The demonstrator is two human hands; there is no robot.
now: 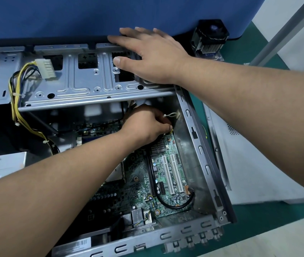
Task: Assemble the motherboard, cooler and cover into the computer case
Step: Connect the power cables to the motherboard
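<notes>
The motherboard (167,175) is green with white slots. The case (190,130) is bare silver-grey metal. The cable bundle (17,101) is yellow and black. The cooler (209,38) is black. The surface (269,219) is teal-green, the partition (73,15) blue.

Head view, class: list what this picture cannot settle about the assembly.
- What the left hand grips: its own curled fingers hide it.
- Motherboard left part: covered by the left forearm and shadow.
- Cooler: partly behind the right hand.
- Case front edge: cut off by the bottom edge.
</notes>
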